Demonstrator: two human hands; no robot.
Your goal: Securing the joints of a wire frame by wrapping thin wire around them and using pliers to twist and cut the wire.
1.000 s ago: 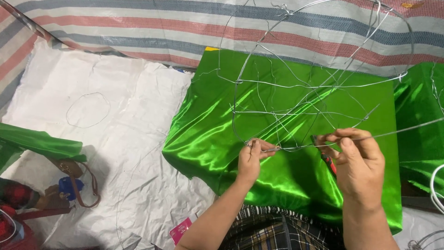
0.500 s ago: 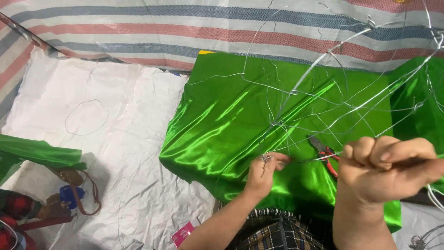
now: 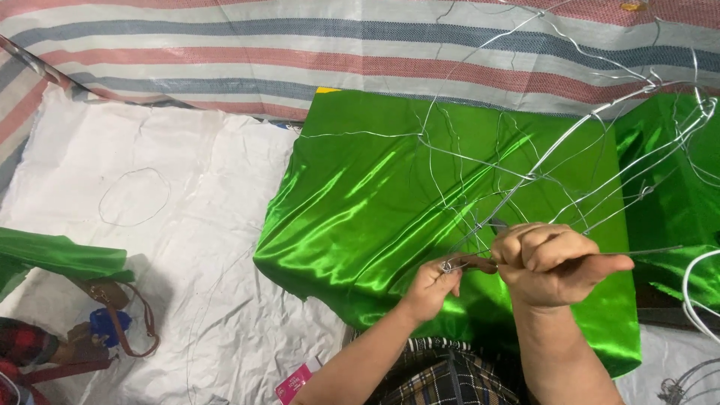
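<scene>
Makeshift floor workshop, craft work.
Floor covered by white woven sheeting and a striped tarp; green satin cloth, bent wire frame, loose wire loop lying around.

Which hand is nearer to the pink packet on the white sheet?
Left. The left hand is up and right of the pink packet; the right hand is farther right.
</scene>
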